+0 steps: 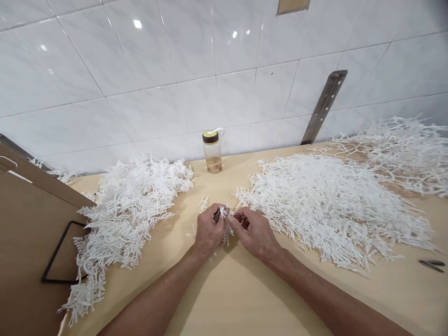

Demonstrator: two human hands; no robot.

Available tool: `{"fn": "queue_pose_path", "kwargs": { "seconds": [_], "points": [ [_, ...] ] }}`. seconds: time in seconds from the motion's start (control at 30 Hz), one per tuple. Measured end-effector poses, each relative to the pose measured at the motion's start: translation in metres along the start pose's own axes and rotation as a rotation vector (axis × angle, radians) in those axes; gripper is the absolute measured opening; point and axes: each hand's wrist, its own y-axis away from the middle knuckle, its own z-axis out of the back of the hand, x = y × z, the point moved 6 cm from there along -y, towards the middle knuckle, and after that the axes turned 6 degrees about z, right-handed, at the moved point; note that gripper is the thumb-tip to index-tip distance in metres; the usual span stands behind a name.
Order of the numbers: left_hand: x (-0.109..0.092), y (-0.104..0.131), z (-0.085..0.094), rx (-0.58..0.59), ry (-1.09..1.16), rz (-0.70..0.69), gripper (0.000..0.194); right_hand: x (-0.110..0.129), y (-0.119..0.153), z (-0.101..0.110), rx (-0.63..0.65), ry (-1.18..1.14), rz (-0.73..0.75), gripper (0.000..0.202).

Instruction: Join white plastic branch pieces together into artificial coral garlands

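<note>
Both hands meet over the middle of the table. My left hand [210,228] is closed around a small white branching sprig [223,213], whose forked tips stick out above the fingers. A dark, thin edge shows beside the left fingers; I cannot make out what it is. My right hand [255,231] pinches at the same sprig from the right with thumb and fingers. More white tips hang below, between the hands. To the right spreads a large heap of white branching sprigs [325,200], and to the left lies another heap [136,214].
A clear bottle [213,154] with a dark and yellow lid stands near the tiled wall [196,102]. Far right are looser white branches [406,154] and a small dark metal tool [432,265]. A brown board [31,224] with a black frame borders the left; a metal bracket [324,107] rises behind.
</note>
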Motion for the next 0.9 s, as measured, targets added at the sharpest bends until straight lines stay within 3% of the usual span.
{"fn": "queue_pose_path", "kwargs": {
  "seconds": [0.33, 0.67, 0.9],
  "points": [
    [-0.012, 0.007, -0.002, -0.016, -0.222, -0.253, 0.017, -0.007, -0.002, 0.001, 0.099, -0.126, -0.092, 0.035],
    [-0.005, 0.005, -0.001, -0.005, -0.13, -0.138, 0.015, -0.016, -0.003, 0.0, 0.101, -0.186, -0.143, 0.029],
    [-0.013, 0.008, -0.003, 0.01, -0.232, -0.299, 0.019, -0.011, -0.003, 0.001, 0.077, -0.085, -0.037, 0.026]
  ]
}}
